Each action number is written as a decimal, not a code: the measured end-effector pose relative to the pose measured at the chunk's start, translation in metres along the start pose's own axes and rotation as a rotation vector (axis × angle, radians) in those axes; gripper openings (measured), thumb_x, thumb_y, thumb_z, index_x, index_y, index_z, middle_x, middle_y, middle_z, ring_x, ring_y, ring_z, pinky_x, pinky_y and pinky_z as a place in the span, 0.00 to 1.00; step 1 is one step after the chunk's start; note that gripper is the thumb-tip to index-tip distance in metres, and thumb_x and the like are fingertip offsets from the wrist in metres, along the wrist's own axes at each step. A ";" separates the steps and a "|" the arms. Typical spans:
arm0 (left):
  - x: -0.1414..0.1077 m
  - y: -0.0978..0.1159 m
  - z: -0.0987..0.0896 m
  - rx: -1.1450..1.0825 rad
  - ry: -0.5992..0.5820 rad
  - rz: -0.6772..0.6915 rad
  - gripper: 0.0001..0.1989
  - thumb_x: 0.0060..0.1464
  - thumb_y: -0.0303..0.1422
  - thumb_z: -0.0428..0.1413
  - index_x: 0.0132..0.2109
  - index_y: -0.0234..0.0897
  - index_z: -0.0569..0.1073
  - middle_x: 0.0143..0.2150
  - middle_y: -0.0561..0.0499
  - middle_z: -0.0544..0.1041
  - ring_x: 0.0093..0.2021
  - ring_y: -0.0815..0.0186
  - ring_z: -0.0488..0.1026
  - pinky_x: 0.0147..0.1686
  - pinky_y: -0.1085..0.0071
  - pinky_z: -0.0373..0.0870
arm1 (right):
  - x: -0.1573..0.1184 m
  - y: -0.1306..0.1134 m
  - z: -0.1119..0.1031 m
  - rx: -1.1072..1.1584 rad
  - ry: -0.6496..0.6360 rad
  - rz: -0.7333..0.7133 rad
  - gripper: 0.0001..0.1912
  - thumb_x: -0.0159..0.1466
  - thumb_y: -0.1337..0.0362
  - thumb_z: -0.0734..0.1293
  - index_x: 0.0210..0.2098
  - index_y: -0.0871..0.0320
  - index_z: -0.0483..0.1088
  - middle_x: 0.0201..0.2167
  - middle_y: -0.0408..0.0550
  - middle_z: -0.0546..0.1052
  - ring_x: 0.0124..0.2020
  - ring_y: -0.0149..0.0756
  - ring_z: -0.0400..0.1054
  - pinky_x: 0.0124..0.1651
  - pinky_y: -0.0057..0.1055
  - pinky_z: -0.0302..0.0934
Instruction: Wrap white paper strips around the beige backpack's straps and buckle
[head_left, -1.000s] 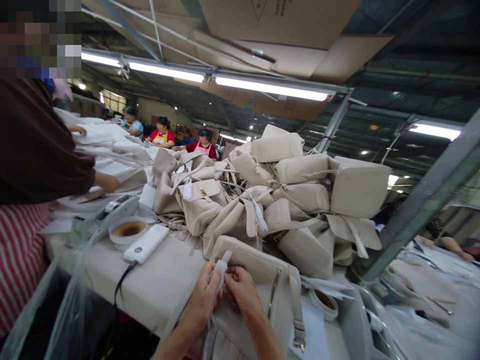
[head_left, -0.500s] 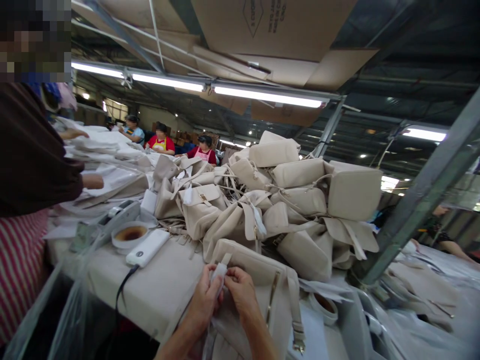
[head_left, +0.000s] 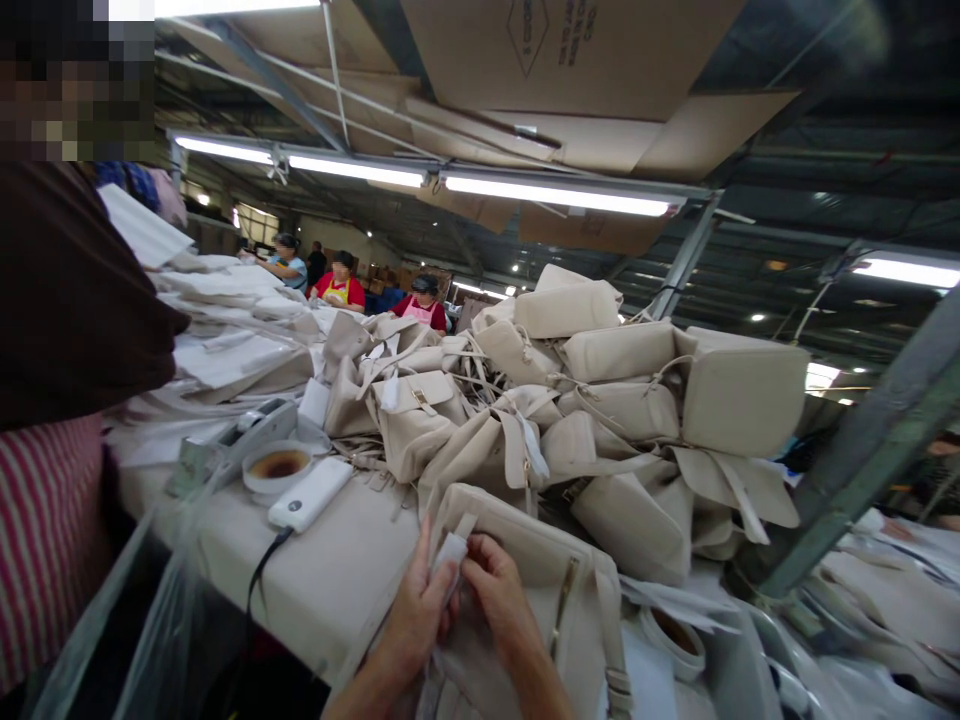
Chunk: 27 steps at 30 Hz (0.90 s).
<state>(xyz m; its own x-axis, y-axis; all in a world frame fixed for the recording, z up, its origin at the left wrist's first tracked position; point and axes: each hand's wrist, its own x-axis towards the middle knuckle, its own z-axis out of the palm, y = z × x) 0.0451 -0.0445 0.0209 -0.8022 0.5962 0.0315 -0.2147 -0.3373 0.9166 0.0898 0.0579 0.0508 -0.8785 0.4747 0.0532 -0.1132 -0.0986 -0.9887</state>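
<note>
A beige bag (head_left: 525, 550) with a gold zipper lies at the table's front edge, below my hands. My left hand (head_left: 424, 600) pinches a strap wrapped in whitish film (head_left: 450, 552) near the bag's upper edge, its index finger pointing up. Close on the right, my right hand (head_left: 495, 590) has its thumb and fingers pressed together at the side of the same wrapped strap. Whether its fingertips grip the film is too small to tell.
Beige bags (head_left: 577, 400) are heaped behind my hands. A white device (head_left: 310, 495) with a black cable and a round dish (head_left: 277, 470) of brown liquid sit left. A person in a brown sleeve (head_left: 75, 300) stands far left; a metal post (head_left: 847, 480) rises right.
The whole view has shifted, so things sit slightly further right. My left index finger has straightened upward. The person's hands at the left are now out of sight, and a white sheet shows raised there.
</note>
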 end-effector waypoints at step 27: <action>-0.003 0.004 0.000 0.060 -0.066 -0.023 0.58 0.50 0.54 0.57 0.70 0.31 0.30 0.14 0.63 0.64 0.13 0.74 0.55 0.14 0.79 0.51 | -0.004 -0.004 -0.005 0.359 -0.195 0.244 0.29 0.47 0.49 0.75 0.42 0.60 0.73 0.27 0.42 0.75 0.13 0.18 0.47 0.16 0.21 0.33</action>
<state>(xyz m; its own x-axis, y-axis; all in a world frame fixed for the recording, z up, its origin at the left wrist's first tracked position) 0.0472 -0.0477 0.0249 -0.7582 0.6511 0.0344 -0.1976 -0.2797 0.9396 0.0959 0.0604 0.0538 -0.9661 0.2307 -0.1154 -0.0156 -0.4988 -0.8666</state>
